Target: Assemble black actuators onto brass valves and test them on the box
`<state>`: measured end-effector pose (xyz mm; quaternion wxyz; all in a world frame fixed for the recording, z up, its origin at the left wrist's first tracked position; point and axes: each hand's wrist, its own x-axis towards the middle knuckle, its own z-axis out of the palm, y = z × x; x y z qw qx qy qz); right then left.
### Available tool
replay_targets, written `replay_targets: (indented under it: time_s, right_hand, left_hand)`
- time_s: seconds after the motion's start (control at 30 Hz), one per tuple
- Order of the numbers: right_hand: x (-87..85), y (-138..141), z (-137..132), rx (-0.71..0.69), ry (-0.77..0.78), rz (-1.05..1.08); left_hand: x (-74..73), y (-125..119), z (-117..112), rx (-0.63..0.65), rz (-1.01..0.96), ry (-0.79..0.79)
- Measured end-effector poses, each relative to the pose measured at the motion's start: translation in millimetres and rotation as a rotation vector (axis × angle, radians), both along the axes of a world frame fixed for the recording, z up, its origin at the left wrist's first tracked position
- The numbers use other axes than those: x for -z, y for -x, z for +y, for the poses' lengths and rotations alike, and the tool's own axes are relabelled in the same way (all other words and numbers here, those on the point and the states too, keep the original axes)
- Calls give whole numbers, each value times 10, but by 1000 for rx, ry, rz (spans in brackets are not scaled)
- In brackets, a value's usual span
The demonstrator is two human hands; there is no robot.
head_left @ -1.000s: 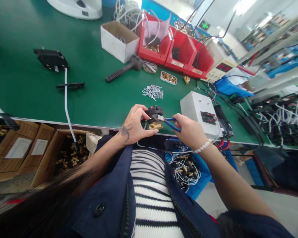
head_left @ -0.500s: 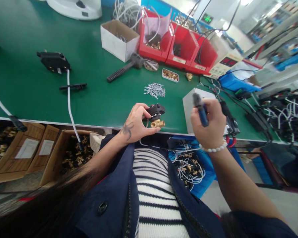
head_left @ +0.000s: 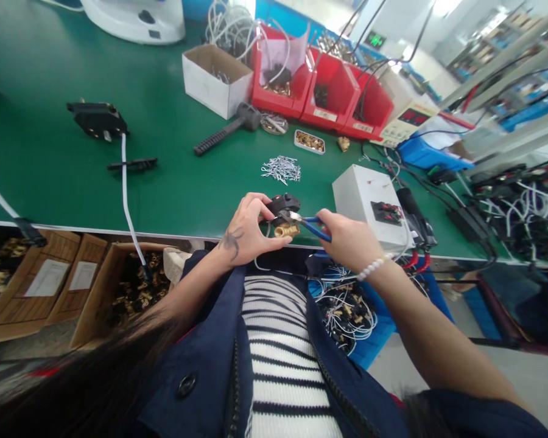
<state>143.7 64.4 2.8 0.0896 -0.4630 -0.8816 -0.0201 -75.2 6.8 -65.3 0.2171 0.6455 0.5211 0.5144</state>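
Note:
Near the front edge of the bench, my left hand grips a valve with a black round actuator on top and a brass body below. My right hand is closed around blue-handled pliers. Their metal jaws touch the valve between its black part and the brass; what the jaws grip there is too small to tell. A pile of small silver clip pins lies just beyond the valve on the green bench.
A rubber mallet, a white carton and red bins stand farther back. A small tray of brass parts lies before them. To the right sits a grey box. Below the bench, a blue crate holds wired valves.
My right hand has moved left and down, bringing the pliers from above the grey box onto the valve. My left hand still holds the valve in nearly the same place.

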Motion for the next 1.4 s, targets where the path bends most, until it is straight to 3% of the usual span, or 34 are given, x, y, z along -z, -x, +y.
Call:
replay_targets:
  time_s: [0.07,0.17,0.23,0.4,0.57,0.73,0.8,0.9,0.93,1.1,1.27,1.33,1.4]
  right_hand:
    - [-20,8,3,-30,41,-66]
    - [-55,0,-5,29,-128,183]
    - [-56,4,-17,69,-168,233]
    - [-47,39,-35,-48,58,-120]
    - [-89,2,-36,58,-149,240]
    - [-57,-24,7,-4,46,-68]
    - [-52,-52,26,-30,-18,80]
    - [-19,-78,40,34,-217,438]
    - [4,-73,42,50,-239,464]
    - [56,-11,59,-44,20,-28]
    - [-35,-31,58,68,-223,322]
    - [-23,-10,41,83,-180,213]
    - [5,25,24,24,-35,-48]
  left_hand:
    - [3,4,-1,-2,-7,0]
    - [4,6,3,0,-18,-2]
    - [1,1,7,1,-13,-8]
    - [-5,-24,15,4,45,-32]
    - [-11,-20,15,8,24,-10]
    - [-9,-16,7,13,25,-13]
    - [-8,-15,7,12,23,-19]
    - [-10,-16,10,7,18,-18]
    - [-11,-18,10,6,19,-15]
    - [-2,-16,10,6,32,-22]
    - [8,0,18,8,34,-31]
    - [2,-3,19,8,38,-31]
    - [-6,-10,18,12,43,-30]
